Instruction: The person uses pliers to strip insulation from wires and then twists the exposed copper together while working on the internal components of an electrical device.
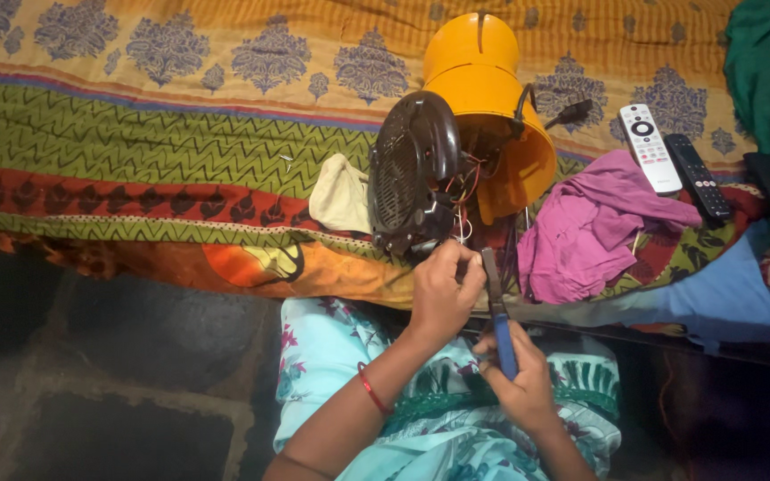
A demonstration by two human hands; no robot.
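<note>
- Our left hand [443,289] pinches thin wires [463,233] under the dark brown round fan grille [407,174].
- Our right hand [519,379] has its grip closed around blue-handled pliers [498,312].
- The orange plastic housing [483,107] lies on the patterned bed cover [162,142].

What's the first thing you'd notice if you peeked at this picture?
The big yellow casing lying open mid-bed, a dark grille and loose wires at its mouth. Just below, the left hand pinches the wires while the right hand holds blue-handled pliers. Two remotes lie right.

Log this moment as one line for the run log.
left hand: pinching wires | right hand: holding blue-handled pliers | yellow appliance open on bedspread
</note>
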